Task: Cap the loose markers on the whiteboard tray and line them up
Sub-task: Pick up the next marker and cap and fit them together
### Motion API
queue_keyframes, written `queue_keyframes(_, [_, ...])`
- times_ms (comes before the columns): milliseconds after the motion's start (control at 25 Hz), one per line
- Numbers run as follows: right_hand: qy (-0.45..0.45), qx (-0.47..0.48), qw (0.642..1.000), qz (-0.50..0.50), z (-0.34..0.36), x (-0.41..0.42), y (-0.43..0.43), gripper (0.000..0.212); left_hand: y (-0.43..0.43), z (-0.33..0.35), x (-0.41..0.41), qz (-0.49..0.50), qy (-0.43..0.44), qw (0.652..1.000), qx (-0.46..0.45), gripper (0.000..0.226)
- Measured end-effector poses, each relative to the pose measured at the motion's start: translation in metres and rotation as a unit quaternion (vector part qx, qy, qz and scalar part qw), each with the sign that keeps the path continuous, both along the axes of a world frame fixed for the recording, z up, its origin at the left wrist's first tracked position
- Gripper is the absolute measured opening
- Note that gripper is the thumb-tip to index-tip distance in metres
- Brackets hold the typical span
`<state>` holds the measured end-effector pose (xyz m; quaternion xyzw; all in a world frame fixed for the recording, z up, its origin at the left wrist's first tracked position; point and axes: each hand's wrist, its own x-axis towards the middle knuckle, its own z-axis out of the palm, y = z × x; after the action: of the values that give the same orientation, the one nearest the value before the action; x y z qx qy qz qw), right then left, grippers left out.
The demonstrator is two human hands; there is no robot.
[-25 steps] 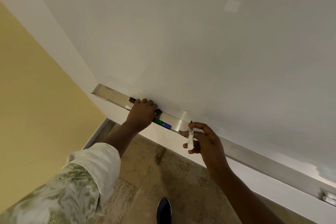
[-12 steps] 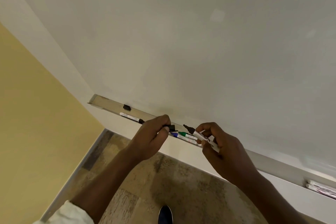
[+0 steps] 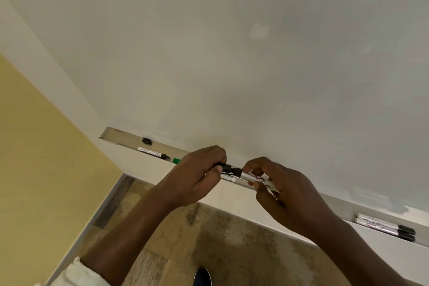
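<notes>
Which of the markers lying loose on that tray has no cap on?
The white marker near the tray's left end: its dark tip is bare. The two markers at the far right both wear black caps.

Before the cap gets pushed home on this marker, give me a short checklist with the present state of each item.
1. Black cap held in the left hand: ok, pinched in the fingers.
2. Marker held in the right hand: ok, gripped round the barrel.
3. Cap in line with the marker's tip: ok, the two meet end to end above the tray.
4. Cap fully seated: cannot tell, the joint is small and partly hidden.
5. Cap colour matches the marker: ok, the collar beside the cap is black.
6. Other work left: not ok, an uncapped marker and a loose cap lie on the tray at the left.
</notes>
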<state>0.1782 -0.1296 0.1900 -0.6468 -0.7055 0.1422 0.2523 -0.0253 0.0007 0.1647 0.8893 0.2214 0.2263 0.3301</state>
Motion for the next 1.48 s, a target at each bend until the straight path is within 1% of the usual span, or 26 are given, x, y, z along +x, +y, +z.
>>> queue_keyframes(80, [0.000, 0.002, 1.000, 0.001, 0.002, 0.005, -0.006, 0.027, -0.007, 0.004, 0.006, -0.003, -0.003, 1.000, -0.003, 0.010])
queue_keyframes(160, [0.010, 0.002, 1.000, -0.011, 0.002, 0.009, -0.012, 0.022, -0.016, 0.008, 0.014, 0.003, -0.020, 0.999, -0.047, 0.010])
queue_keyframes(240, [0.019, 0.006, 0.999, -0.029, 0.000, 0.010, -0.017, 0.014, -0.028, 0.008, 0.023, 0.031, -0.068, 0.989, -0.130, 0.014])
queue_keyframes(320, [0.028, 0.007, 0.999, -0.043, -0.002, 0.007, -0.022, 0.014, -0.046, 0.006, 0.035, 0.079, -0.153, 0.957, -0.233, 0.022])
queue_keyframes(400, [0.036, 0.010, 0.998, -0.053, -0.003, 0.003, -0.028, 0.023, -0.065, -0.001, 0.048, 0.137, -0.249, 0.902, -0.326, 0.033])
queue_keyframes(480, [0.044, 0.017, 0.997, -0.056, -0.004, 0.000, -0.036, 0.028, -0.082, -0.004, 0.062, 0.164, -0.322, 0.831, -0.422, 0.040])
queue_keyframes(520, [0.051, 0.018, 0.997, -0.057, -0.005, -0.001, -0.038, 0.027, -0.088, -0.004, 0.067, 0.164, -0.345, 0.793, -0.474, 0.041])
queue_keyframes(560, [0.059, 0.018, 0.996, -0.058, -0.004, -0.003, -0.040, 0.023, -0.093, -0.005, 0.072, 0.151, -0.356, 0.755, -0.529, 0.044])
queue_keyframes(600, [0.067, 0.018, 0.996, -0.057, -0.003, -0.005, -0.042, 0.018, -0.097, -0.005, 0.076, 0.124, -0.354, 0.717, -0.588, 0.054])
queue_keyframes(680, [0.077, 0.015, 0.995, -0.054, 0.000, -0.009, -0.045, 0.012, -0.107, -0.004, 0.083, 0.030, -0.327, 0.632, -0.702, 0.089])
queue_keyframes(720, [0.083, 0.012, 0.995, -0.055, 0.000, -0.011, -0.046, 0.011, -0.111, -0.003, 0.085, -0.023, -0.316, 0.590, -0.743, 0.103])
queue_keyframes(760, [0.084, 0.010, 0.995, -0.061, 0.000, -0.012, -0.047, 0.011, -0.114, -0.001, 0.086, -0.057, -0.313, 0.561, -0.764, 0.110])
queue_keyframes(800, [0.075, 0.011, 0.995, -0.069, -0.001, -0.013, -0.047, 0.013, -0.116, -0.001, 0.089, -0.062, -0.318, 0.546, -0.773, 0.110])
queue_keyframes(960, [-0.016, 0.027, 0.996, -0.080, -0.007, -0.016, -0.045, 0.018, -0.119, -0.001, 0.099, 0.014, -0.351, 0.521, -0.778, 0.091])
queue_keyframes(1080, [-0.027, 0.041, 0.995, -0.085, -0.013, -0.017, -0.043, 0.025, -0.119, 0.001, 0.101, 0.050, -0.356, 0.518, -0.776, 0.085])
queue_keyframes(1240, [-0.028, 0.056, 0.994, -0.089, -0.016, -0.017, -0.043, 0.027, -0.116, -0.003, 0.102, 0.072, -0.359, 0.520, -0.772, 0.081])
queue_keyframes(1360, [-0.013, 0.052, 0.994, -0.093, -0.020, -0.017, -0.041, 0.025, -0.114, -0.005, 0.103, 0.090, -0.347, 0.538, -0.763, 0.081])
queue_keyframes(1480, [0.040, 0.038, 0.992, -0.113, -0.032, -0.014, -0.039, 0.021, -0.114, -0.008, 0.108, 0.116, -0.309, 0.568, -0.754, 0.081])
